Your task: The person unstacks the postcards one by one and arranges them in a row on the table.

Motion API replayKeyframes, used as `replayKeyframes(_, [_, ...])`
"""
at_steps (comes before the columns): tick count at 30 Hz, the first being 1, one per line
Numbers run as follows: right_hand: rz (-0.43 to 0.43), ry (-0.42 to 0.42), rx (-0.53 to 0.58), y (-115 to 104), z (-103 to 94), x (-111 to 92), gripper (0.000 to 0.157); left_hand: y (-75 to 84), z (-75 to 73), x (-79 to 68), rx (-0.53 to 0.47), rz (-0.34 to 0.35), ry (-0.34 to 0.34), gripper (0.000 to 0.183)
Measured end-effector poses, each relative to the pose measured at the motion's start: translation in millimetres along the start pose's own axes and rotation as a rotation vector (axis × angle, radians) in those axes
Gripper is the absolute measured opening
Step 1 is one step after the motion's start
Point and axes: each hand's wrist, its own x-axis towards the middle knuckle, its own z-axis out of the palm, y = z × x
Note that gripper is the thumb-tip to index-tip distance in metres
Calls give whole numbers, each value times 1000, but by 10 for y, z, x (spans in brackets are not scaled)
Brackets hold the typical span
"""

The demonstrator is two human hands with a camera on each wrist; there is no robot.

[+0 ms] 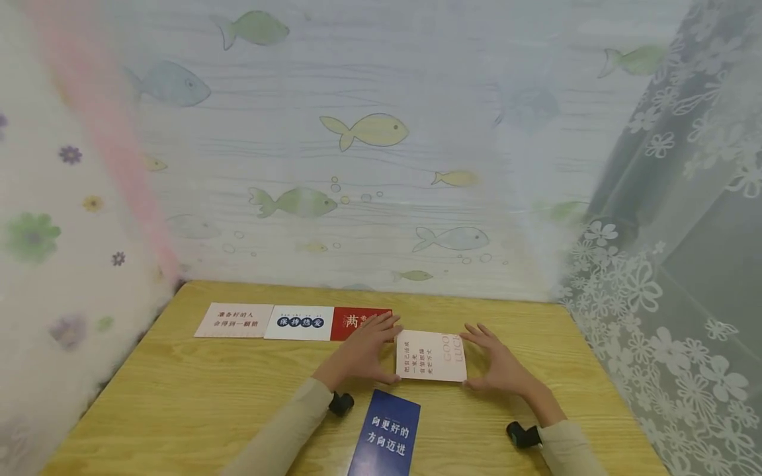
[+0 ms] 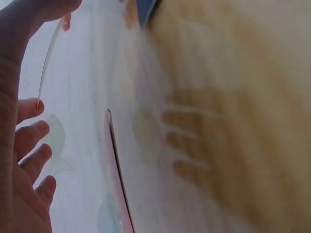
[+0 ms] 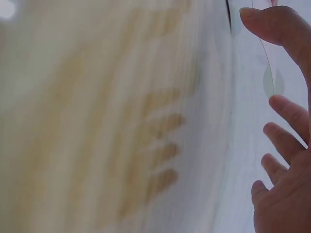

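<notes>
A pale pink card point(image 1: 431, 357) with "GOOD LUCK" and Chinese lettering turned sideways is held between both hands, above the wooden table. My left hand point(image 1: 364, 350) grips its left edge, thumb at the near corner and index finger at the far one. On the opposite edge my right hand point(image 1: 501, 363) holds the card the same way. Both wrist views show the card edge-on and slightly bowed, a thin line point(image 2: 46, 63) from thumb to index finger. The other fingers point(image 3: 282, 138) of each hand are spread. Behind the left hand lies a red card point(image 1: 347, 324), partly covered by the fingers.
Left of the red card, a white card point(image 1: 297, 322) with blue circles and another pale pink card point(image 1: 232, 320) continue the row. A dark blue card point(image 1: 387, 430) lies nearer, between the forearms. Fish-patterned curtain point(image 1: 369, 218) hangs at the back edge of the wooden table point(image 1: 161, 390).
</notes>
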Motion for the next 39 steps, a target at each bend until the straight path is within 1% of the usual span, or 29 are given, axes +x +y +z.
replayKeyframes(6, [81, -35, 1, 160, -16, 218, 93, -220, -2, 199, -108, -42, -25, 99])
replayKeyframes(12, [163, -106, 18, 292, -40, 412, 91, -375, 4, 382, -151, -109, -52, 96])
replayKeyframes(16, [212, -151, 36, 364, -48, 524, 90, -445, 13, 461, -159, -158, -75, 94])
replayKeyframes(21, [241, -188, 65, 412, -51, 637, 90, -499, 33, 506, -167, -208, -96, 93])
replayKeyframes(24, [256, -203, 84, 441, -45, 688, 90, -529, 47, 528, -156, -225, -98, 93])
replayKeyframes(28, [267, -213, 97, 480, -28, 718, 88, -538, 48, 546, -162, -245, -112, 93])
replayKeyframes(31, [269, -227, 101, 500, -15, 733, 87, -553, 41, 547, -165, -260, -138, 92])
replayKeyframes(39, [277, -259, 78, 535, -23, 753, 89, -598, 25, 544, -204, -220, -140, 91])
